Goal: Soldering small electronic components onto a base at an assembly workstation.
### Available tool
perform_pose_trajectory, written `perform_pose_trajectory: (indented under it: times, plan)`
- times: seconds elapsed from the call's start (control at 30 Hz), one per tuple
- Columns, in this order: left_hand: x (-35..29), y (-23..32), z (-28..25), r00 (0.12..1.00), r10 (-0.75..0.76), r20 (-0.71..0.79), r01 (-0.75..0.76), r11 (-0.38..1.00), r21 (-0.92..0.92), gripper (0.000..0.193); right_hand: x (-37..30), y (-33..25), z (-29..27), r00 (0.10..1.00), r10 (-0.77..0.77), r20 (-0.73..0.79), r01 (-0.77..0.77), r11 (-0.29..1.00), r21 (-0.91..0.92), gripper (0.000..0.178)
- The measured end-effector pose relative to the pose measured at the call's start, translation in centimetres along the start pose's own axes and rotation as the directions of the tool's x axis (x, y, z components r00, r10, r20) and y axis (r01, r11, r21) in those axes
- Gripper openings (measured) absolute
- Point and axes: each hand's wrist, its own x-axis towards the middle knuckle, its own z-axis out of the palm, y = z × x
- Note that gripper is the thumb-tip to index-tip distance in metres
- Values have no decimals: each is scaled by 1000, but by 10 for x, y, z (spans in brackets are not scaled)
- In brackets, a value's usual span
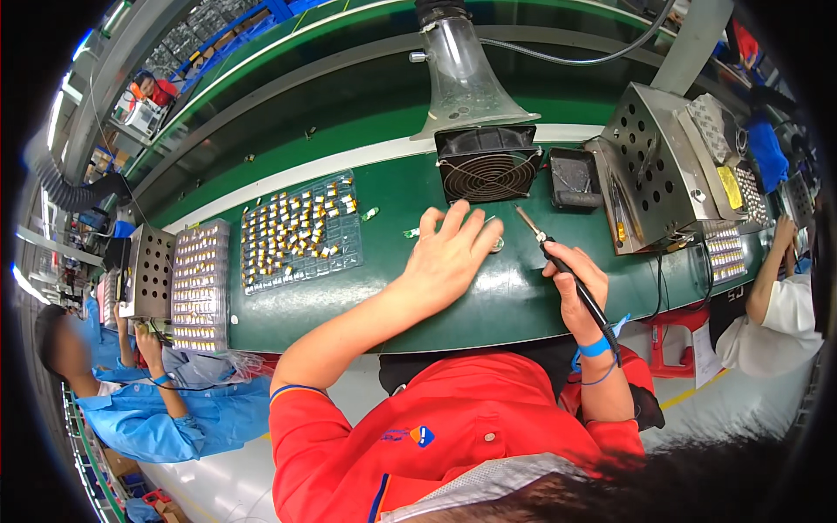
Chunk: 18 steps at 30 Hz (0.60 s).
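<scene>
In my right hand (577, 283) is a soldering iron (567, 266) with a black handle, its metal tip pointing up and left toward the fan. My left hand (449, 253) is spread palm down over the green bench, the fingertips just in front of the fan. Beside its fingers lies a small green part (411, 233). A small round shiny thing (498, 245) sits by the left hand's fingers on the iron's side. What is under the palm is hidden. Left of this hand, a clear tray (349, 253) holds many small white-and-yellow components, with one loose component (370, 213) beside it.
A black fan (488, 166) stands under a clear fume hood (462, 74). Right of it are a black square dish (575, 166) and a perforated metal box (645, 148). Stacked clear trays (200, 292) stand at the left. Co-workers sit on both sides.
</scene>
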Motion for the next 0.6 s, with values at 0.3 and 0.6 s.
perform_pose_trajectory:
  times: [0.3,0.6]
  plan:
    - [-4,-9,14,982,-165,-87,97,848,-521,24,-31,-14,-1,985,171,-36,-166,978,123,17]
    - [-3,-8,19,963,-270,-6,209,762,-613,11,-26,-17,4,990,139,-13,-138,989,45,15]
